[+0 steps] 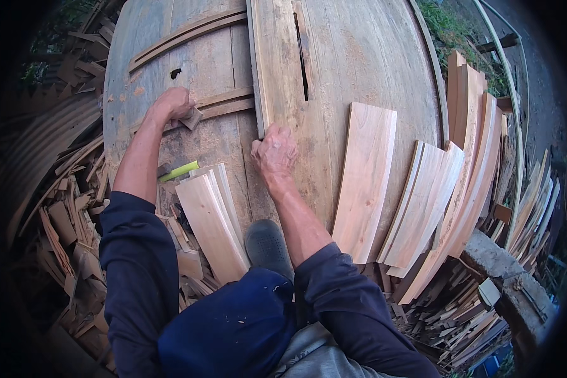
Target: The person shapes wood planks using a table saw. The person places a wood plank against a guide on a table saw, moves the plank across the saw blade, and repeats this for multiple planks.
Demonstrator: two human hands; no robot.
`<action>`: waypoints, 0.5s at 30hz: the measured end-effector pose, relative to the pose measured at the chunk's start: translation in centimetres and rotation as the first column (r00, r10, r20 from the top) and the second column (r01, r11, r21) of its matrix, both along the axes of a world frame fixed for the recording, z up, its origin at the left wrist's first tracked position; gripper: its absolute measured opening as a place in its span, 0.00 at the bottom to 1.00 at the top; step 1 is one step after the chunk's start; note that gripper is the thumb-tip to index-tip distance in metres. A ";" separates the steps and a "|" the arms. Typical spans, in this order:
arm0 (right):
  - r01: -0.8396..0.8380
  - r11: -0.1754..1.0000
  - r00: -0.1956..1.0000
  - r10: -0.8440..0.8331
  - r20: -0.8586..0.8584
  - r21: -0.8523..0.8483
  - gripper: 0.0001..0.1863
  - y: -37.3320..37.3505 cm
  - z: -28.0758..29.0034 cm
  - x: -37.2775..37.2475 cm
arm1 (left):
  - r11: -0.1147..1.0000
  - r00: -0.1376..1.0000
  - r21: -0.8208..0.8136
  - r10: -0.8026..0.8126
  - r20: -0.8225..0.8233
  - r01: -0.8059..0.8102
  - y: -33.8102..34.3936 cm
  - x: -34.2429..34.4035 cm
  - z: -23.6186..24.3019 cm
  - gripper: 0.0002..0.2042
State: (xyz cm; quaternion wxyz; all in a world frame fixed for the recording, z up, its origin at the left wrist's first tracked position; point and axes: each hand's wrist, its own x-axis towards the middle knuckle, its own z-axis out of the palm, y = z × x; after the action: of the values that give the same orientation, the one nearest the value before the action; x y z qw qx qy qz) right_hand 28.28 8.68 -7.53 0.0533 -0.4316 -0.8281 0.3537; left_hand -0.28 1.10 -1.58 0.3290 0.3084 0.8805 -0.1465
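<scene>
My left hand (pixel 173 106) is closed, with a small greyish block (pixel 192 118) sticking out beside its fingers. It is over the left side of a weathered wooden worktop (pixel 353 50), next to a pair of narrow wooden strips (pixel 227 104) lying crosswise. My right hand (pixel 276 151) grips the near end of a long wooden board (pixel 272 63) that runs away from me. The board's left edge meets the ends of the crosswise strips. Both hands' fingertips are partly hidden.
Another pair of strips (pixel 186 39) lies farther off, near a dark hole (pixel 176 74). Smooth planks lean at right (pixel 365 176) and near left (pixel 211 220), beside a yellow-green bar (pixel 179 171). Scrap wood (pixel 75 233) surrounds the worktop. My shoe (pixel 268 246) is below its edge.
</scene>
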 end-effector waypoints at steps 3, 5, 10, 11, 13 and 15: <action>-0.002 1.000 1.000 0.002 -0.029 0.014 0.16 0.2 -0.1 0.2 | 0.991 0.991 -0.036 0.130 0.015 -0.129 0.7 0.5 0.4 0.19; 0.009 1.000 0.998 -0.007 -0.059 0.025 0.15 0.3 -0.1 0.3 | 0.982 0.984 -0.073 0.178 0.019 -0.176 0.8 0.6 0.6 0.20; 0.006 1.000 0.999 -0.005 -0.034 0.025 0.15 0.0 -0.2 0.2 | 0.936 0.936 0.034 0.351 0.005 -0.351 0.4 0.2 1.0 0.24; 0.002 0.999 0.999 -0.001 -0.037 0.035 0.15 0.1 -0.1 0.0 | 0.936 0.936 0.035 0.351 0.003 -0.351 0.4 0.2 1.1 0.24; 0.008 1.000 0.999 -0.007 -0.036 0.026 0.15 0.2 -0.1 0.2 | 0.917 0.918 0.031 0.396 0.027 -0.397 0.6 0.4 1.3 0.25; 0.017 1.000 0.999 -0.016 -0.029 0.015 0.15 0.2 -0.2 0.4 | 0.907 0.903 -0.014 0.420 0.088 -0.421 0.3 0.2 2.3 0.26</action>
State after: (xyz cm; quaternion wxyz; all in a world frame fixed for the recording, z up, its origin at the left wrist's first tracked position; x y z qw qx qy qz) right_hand 28.65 8.86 -7.70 0.0713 -0.4329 -0.8263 0.3532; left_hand -0.04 1.43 0.69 0.3908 0.1184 0.9111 -0.0558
